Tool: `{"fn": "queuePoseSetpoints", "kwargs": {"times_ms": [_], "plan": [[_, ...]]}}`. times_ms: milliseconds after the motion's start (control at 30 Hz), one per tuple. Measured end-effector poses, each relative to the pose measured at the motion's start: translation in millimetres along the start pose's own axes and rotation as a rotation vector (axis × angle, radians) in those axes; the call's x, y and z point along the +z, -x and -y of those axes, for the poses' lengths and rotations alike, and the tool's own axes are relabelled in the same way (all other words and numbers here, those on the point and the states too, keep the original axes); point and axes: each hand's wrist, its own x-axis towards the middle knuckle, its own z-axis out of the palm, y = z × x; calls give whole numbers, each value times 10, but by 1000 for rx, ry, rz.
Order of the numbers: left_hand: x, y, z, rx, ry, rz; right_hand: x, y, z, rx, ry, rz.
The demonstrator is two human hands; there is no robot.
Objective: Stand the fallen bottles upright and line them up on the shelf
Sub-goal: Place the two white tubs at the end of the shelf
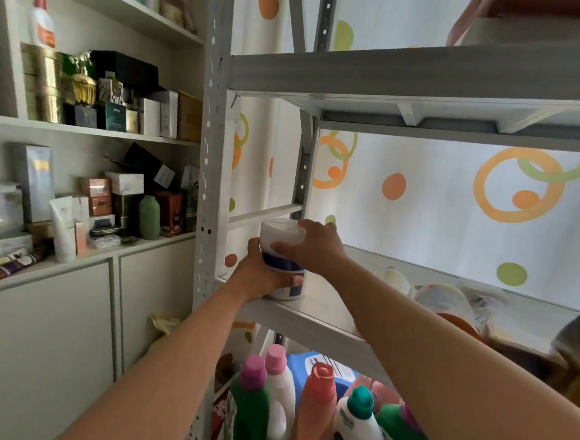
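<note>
Two hands are on one white jar [281, 253] at centre frame. I see the left hand [260, 278] wrapped round its lower body and the right hand [314, 247] clamped over its upper part, just below the lid. Its long axis is near vertical, base touching the shelf [309, 315] at the left end beside the post [210, 180]. I judge it nearly placed. More items lie on the shelf to the right of frame, nearer the right hand; they are too blurred to identify.
</note>
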Motion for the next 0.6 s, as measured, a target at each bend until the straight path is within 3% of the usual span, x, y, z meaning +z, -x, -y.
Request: {"fn": "queuePoseSetpoints", "kwargs": {"times_ms": [200, 467, 600], "plan": [[17, 97, -103, 135, 26, -90, -45, 146, 30, 26, -97, -19], [133, 489, -348, 619, -277, -507, -424, 604, -45, -11, -227, -177], [365, 758, -678, 653, -197, -548, -738, 899, -191, -37, -208, -251]]}}
